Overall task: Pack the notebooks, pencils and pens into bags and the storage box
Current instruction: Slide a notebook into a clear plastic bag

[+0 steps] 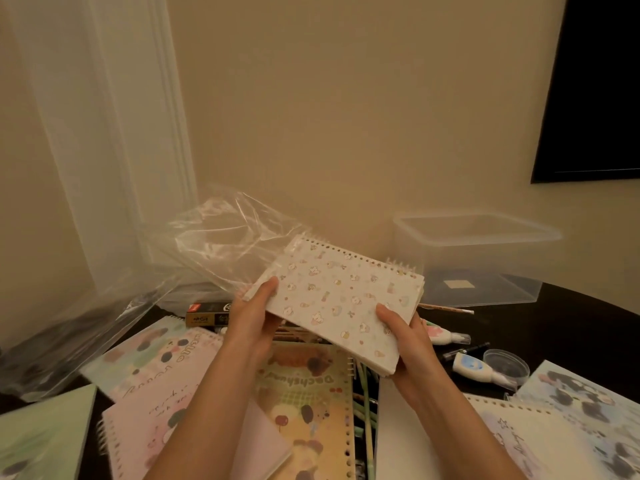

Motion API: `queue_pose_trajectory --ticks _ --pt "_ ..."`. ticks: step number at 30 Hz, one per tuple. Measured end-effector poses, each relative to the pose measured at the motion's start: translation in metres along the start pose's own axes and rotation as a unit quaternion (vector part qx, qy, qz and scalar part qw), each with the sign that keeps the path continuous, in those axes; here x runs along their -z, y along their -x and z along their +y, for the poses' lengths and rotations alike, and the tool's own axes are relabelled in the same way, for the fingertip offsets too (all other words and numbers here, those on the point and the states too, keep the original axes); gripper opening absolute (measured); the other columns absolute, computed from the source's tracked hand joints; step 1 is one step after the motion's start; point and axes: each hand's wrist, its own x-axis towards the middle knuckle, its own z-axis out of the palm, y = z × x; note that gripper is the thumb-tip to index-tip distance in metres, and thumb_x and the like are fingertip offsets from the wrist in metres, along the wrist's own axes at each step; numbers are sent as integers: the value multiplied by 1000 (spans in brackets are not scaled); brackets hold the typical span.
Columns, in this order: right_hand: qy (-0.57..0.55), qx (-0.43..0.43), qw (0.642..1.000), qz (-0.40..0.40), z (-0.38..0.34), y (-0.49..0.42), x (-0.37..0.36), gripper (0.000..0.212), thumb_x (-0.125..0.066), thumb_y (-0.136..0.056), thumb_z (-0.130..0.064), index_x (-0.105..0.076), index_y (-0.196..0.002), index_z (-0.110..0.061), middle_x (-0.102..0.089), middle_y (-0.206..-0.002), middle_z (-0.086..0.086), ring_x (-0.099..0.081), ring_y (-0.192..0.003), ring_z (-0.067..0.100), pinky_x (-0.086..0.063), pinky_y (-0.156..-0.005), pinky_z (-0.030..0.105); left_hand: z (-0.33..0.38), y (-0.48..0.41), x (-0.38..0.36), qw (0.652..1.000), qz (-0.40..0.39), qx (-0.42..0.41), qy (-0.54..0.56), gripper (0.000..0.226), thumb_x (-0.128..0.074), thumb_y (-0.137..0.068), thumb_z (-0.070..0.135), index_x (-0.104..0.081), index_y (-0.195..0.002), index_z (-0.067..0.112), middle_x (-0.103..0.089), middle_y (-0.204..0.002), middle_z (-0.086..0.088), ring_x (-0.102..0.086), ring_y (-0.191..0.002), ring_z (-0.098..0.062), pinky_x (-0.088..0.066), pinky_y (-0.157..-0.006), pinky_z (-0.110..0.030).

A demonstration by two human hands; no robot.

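The left hand (256, 317) and right hand (405, 341) each grip one end of the notebooks (343, 303), thumbs on top, up over the table (571, 320) and just beside the bag (228, 244). The bag is thin, clear and floppy, so its mouth could fold shut and the wire rings could snag it. The box (478, 251) behind is hard, clear and square, and the covers look smooth.

both bare forearms (207, 410) reach forward from the lower edge, converging. left hand (254, 318) grips the notebook (341, 296) at its left edge, thumb on top; right hand (407, 344) grips the near right corner, thumb on the cover.
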Motion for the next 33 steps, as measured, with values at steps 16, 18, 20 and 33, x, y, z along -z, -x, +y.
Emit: queue_pose_trajectory --ticks 16,18,20,33 --pt "40 -36 998 -16 13 6 -3 46 -58 -91 -11 -43 -133 -22 -65 -120 6 -66 -103 25 -58 -72 37 2 6 26 996 -57 -63 34 48 -59 -85 5 -51 -131 19 -61 -122 -16 -61 -99 -26 -55 -71 -38" --pt "50 -38 998 -19 13 7 -1 45 -57 -92 -11 -43 -133 -23 -64 -121 5 -65 -104 24 -58 -75 37 2 8 28 994 -81 -72 10 54 -62 -80 5 -51 -131 20 -61 -123 -15 -60 -102 -26 -55 -71 -39" --pt "63 -48 997 -19 12 9 1 45 -57 -92 -12 -44 -133 -21 -65 -120 6 -66 -104 24 -57 -75 37 2 9 29 994 -92 -65 2 53 -62 -80 2 -51 -129 20 -62 -119 -12 -62 -100 -24 -58 -66 -35" --pt "22 -103 994 35 15 17 -7 30 -56 -94 -13 -53 -124 -14 -70 -106 9 -69 -88 22 -57 -65 35 -6 15 15 993 -56 -70 75 35 -53 -91 6 -51 -123 20 -63 -113 -11 -61 -103 -24 -53 -84 -38"
